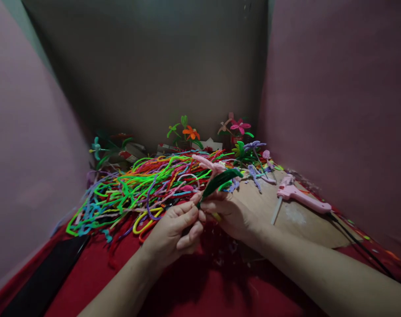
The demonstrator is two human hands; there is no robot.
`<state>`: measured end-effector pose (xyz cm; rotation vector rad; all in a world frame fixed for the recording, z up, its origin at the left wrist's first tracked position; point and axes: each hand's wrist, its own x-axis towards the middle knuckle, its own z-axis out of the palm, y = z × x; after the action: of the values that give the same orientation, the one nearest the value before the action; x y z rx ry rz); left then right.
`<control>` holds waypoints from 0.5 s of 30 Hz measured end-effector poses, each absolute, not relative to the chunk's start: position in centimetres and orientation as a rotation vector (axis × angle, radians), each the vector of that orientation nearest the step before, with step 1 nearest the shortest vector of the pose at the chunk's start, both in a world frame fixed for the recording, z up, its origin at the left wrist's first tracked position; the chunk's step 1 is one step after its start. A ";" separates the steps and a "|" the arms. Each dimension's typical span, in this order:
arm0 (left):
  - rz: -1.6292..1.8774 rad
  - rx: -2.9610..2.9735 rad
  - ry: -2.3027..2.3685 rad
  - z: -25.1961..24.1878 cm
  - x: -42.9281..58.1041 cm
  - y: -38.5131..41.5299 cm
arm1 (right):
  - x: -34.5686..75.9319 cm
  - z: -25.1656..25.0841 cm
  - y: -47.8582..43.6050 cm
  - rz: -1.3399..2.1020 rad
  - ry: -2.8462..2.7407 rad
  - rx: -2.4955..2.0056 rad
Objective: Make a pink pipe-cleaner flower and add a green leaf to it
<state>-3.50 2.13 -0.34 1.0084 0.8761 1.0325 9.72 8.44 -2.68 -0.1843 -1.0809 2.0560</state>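
Between my two hands is a pipe cleaner flower with pink petals (pixel 209 164) and a long dark green leaf (pixel 222 179). My left hand (pixel 177 224) pinches its stem near the base of the leaf. Fingers of my right hand (pixel 228 213) close on the same spot from the other side, just under the leaf. The fingertips meet there and hide most of the stem. Right behind the hands spreads a large heap of coloured pipe cleaners (pixel 160 176). Yellow scissor handles (pixel 144 221) poke out at its near edge.
A pink glue gun (pixel 302 199) rests on a brown board (pixel 306 224) at the right, its cord running to the lower right. Finished flowers, one orange (pixel 191 132) and one magenta (pixel 240 126), stand at the back. A black flat object (pixel 45 277) lies front left on red cloth (pixel 187 290).
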 end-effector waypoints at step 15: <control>1.158 2.612 1.792 -2.9 -4.4 2.4 | 9.4 -2.3 7.4 1.632 -1.222 -0.348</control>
<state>-4.36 2.39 -2.94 2.6125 1.7916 1.1584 9.42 7.42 -2.34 -0.3479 -1.2225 1.6323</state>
